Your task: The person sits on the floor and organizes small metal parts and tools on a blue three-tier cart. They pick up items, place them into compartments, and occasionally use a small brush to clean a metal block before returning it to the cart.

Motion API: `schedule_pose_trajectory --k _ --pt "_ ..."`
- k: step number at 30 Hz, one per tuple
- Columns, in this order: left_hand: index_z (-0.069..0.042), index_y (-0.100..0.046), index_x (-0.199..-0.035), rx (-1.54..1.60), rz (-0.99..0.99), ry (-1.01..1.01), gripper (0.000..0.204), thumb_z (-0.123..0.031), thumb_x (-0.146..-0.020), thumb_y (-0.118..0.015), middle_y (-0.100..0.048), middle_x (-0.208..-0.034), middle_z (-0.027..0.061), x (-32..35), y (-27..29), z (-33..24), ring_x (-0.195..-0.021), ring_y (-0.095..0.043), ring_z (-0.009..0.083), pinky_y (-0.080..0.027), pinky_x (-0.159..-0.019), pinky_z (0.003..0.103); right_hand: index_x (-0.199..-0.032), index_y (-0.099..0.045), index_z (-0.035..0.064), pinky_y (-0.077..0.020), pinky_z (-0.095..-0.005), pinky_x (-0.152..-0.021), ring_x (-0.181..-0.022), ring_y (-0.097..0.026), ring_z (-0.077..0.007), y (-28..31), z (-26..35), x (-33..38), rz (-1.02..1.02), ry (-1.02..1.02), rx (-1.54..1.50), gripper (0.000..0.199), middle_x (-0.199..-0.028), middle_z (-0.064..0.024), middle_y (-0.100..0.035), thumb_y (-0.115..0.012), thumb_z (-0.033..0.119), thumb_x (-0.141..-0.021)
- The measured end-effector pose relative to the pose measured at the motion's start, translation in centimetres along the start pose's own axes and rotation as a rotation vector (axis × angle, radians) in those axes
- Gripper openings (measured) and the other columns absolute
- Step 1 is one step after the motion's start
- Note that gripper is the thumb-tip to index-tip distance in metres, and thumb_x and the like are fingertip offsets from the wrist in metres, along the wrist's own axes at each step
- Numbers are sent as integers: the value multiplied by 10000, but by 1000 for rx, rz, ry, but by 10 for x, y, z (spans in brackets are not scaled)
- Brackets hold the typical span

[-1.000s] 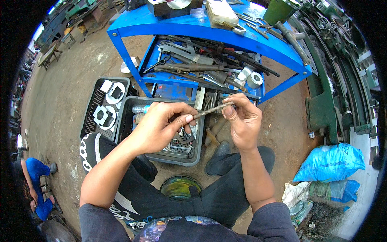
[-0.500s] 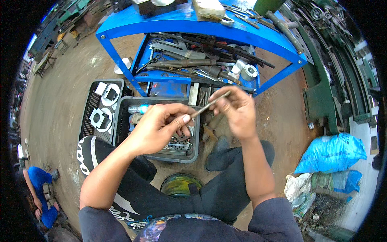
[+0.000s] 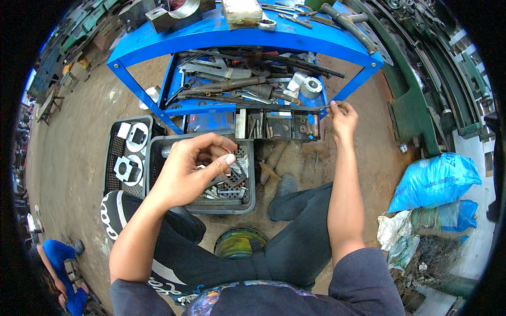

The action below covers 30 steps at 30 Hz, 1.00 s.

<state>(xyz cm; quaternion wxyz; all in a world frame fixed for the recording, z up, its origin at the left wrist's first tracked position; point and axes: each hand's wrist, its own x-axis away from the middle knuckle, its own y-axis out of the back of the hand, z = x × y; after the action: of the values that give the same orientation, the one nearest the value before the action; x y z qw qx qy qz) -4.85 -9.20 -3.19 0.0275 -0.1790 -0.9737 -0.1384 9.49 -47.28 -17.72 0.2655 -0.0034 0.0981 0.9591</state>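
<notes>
My left hand point(image 3: 194, 167) hovers above a dark plastic crate point(image 3: 232, 208), fingers loosely curled and the thumb apart from the index finger. Nothing clearly shows in its grip. Inside the crate lie small metal parts, partly hidden by that hand. Farther right, my right hand point(image 3: 343, 120) pinches one end of a thin metal rod point(image 3: 320, 108). The rod points left, over the right end of a shallow open drawer point(image 3: 284, 136) under the blue workbench. Small tools and ring-shaped parts sit in the drawer's compartments.
The blue workbench point(image 3: 237, 38) has a shelf crowded with bars and tools. Beside the crate stands a black basket point(image 3: 112, 181) with white-and-black parts. A blue sack point(image 3: 435, 181) lies right, near a green machine point(image 3: 416, 118). Another person point(image 3: 60, 271) is at lower left.
My hands have separated. The right hand has carried the rod away to the right, toward the drawer's end, while the left has let go of it and stayed over the crate.
</notes>
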Motion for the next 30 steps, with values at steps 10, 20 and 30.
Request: schedule_pose_trajectory --k 10,20,30 --pt "36 -660 -1186 -75 70 52 254 -117 -988 -704 -716 -895 52 7 5 -2 -786 -683 93 -543 -713 253 -1028 -766 39 -567 -438 -786 -871 -748 -338 -30 -49 -10 205 217 758 275 -921 -174 -770 -810 258 -867" --pt "32 -686 -1119 -189 1 -63 247 -113 -933 -760 -687 -759 33 8 24 -16 -683 -613 60 -506 -629 255 -927 -742 8 -498 -304 -639 -711 -644 -148 -39 112 35 -214 637 141 97 -839 -88 -709 -769 35 -838" --pt "24 -706 -1098 -198 -11 -97 269 -174 -929 -774 -683 -731 41 10 33 -11 -657 -591 79 -488 -616 279 -988 -792 28 -528 -465 -930 -995 -695 -371 -86 227 -31 168 827 823 238 -997 -211 -732 -757 242 -891"
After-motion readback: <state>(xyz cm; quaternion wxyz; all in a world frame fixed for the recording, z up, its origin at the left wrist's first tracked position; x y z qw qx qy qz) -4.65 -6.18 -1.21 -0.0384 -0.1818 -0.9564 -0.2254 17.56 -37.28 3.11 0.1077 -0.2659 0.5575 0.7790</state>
